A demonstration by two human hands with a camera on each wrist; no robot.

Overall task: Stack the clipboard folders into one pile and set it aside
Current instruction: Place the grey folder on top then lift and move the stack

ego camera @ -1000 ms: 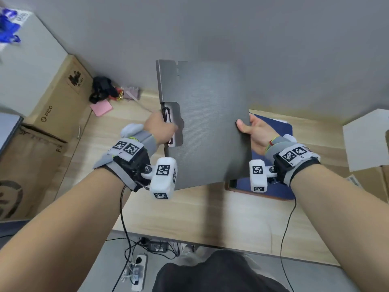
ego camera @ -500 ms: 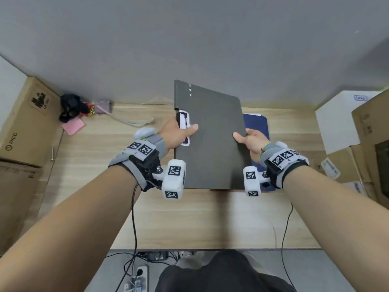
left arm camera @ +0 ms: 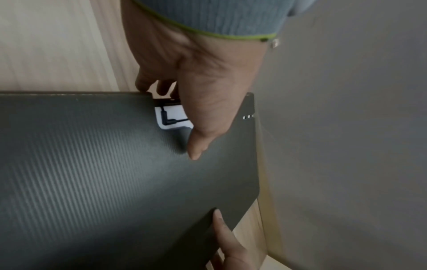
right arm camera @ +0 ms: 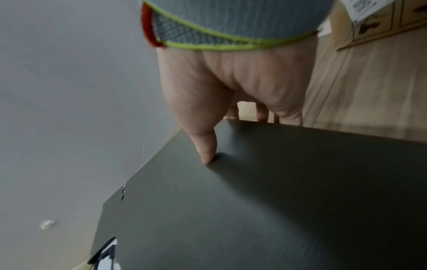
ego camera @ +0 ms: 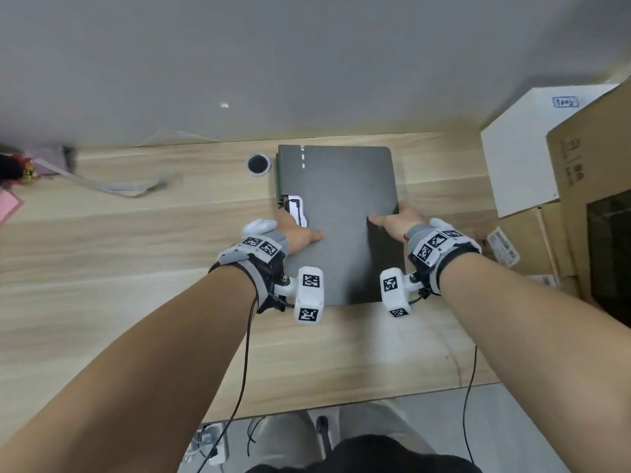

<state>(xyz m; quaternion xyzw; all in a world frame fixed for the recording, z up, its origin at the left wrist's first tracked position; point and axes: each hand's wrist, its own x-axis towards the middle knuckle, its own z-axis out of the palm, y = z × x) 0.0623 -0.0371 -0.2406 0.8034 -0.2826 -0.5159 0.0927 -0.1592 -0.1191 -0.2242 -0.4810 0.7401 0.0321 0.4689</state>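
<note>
A dark grey clipboard folder [ego camera: 341, 216] lies flat, or nearly so, low over the wooden table [ego camera: 136, 285] near the wall, its white clip [ego camera: 295, 208] on the left edge. My left hand [ego camera: 297, 233] grips that edge beside the clip, thumb on top [left arm camera: 196, 146] and fingers curled under. My right hand [ego camera: 396, 223] holds the opposite edge the same way, thumb pressed on the cover [right arm camera: 208, 149]. A thin greenish edge [ego camera: 277, 179] shows under the folder's left side. Whatever else lies beneath is hidden.
A round black cable hole [ego camera: 258, 163] sits just left of the folder's far corner. A grey strap [ego camera: 119, 187] and small clutter lie at the far left. A white box [ego camera: 526, 148] and cardboard boxes [ego camera: 594, 172] crowd the right. A grey wall stands behind.
Both hands have lowered the grey folder from a raised, tilted hold down flat towards the table. It now covers the blue folder that showed at its right.
</note>
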